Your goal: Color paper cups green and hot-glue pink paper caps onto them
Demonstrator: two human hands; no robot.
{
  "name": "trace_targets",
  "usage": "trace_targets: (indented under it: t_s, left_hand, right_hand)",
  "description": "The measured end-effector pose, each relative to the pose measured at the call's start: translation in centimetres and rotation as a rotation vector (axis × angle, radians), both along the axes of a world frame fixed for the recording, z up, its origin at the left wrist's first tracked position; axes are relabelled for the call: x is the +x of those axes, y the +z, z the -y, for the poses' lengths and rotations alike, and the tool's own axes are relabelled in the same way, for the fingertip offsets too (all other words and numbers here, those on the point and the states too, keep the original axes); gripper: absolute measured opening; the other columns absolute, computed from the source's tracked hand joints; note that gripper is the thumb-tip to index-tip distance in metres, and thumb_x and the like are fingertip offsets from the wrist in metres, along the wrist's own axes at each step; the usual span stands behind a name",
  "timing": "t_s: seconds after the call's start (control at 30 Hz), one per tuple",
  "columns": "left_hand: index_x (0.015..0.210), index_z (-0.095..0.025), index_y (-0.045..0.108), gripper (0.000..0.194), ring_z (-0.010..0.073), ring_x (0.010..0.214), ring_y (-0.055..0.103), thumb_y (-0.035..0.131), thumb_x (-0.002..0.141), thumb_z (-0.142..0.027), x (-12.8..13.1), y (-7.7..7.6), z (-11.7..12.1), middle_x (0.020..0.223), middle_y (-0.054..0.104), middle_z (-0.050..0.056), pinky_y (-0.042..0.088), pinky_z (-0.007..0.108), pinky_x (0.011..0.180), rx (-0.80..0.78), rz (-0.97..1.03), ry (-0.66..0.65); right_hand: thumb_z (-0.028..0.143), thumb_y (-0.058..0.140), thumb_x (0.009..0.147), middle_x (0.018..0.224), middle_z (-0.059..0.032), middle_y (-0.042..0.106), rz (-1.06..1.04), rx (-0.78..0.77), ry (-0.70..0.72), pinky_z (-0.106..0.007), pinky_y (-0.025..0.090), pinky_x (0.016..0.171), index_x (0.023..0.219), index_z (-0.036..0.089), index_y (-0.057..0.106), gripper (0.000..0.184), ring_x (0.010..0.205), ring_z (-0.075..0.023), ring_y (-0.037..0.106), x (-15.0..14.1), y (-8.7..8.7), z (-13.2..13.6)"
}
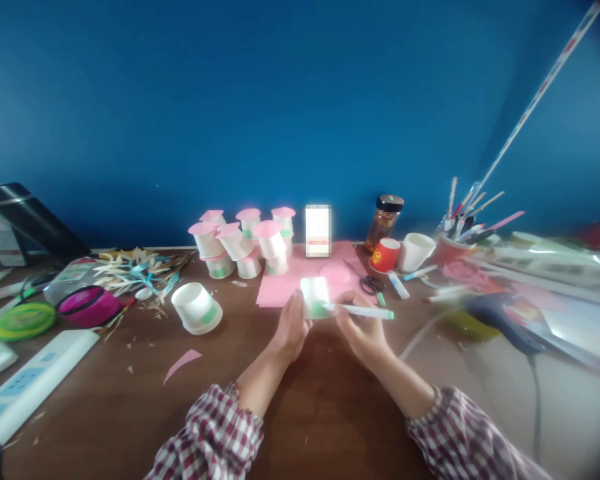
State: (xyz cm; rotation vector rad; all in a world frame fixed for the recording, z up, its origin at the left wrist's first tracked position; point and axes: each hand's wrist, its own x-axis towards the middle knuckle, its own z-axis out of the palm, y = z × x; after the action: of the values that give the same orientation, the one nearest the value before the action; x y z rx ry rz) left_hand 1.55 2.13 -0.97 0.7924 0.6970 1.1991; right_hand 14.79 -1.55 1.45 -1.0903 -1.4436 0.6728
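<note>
One marker [363, 311], tip blurred, points at the cup [314, 292].

Two hands [291, 327], one marker [365, 311], six pink tops [249, 213].
Outside the stacks [249, 267], three white cups [193, 303], one of them held, and one red cup [384, 256]; one jar [383, 225], one pair of scissors [371, 286], one power strip [30, 390]; the stacks' lower cups overlap, and the sticks [453, 193] crowd too closely to count.
</note>
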Motion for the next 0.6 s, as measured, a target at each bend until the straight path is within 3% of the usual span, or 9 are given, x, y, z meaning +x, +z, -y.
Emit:
trace_targets:
  t_s: [0.6]
  left_hand:
    - [0.084, -0.017, 0.057, 0.032, 0.0123, 0.072, 0.053, 0.051, 0.081, -0.049, -0.01, 0.72, 0.72, 0.077, 0.057, 0.001, 0.046, 0.027, 0.075, 0.046, -0.043, 0.021]
  right_hand:
    - [0.026, 0.055, 0.082, 0.064, 0.0015, 0.053, -0.026, -0.019, -0.024, -0.022, 0.038, 0.05, 0.076, 0.019, 0.054, 0.01, 0.056, -0.0111, 0.046, 0.15, -0.57, -0.36]
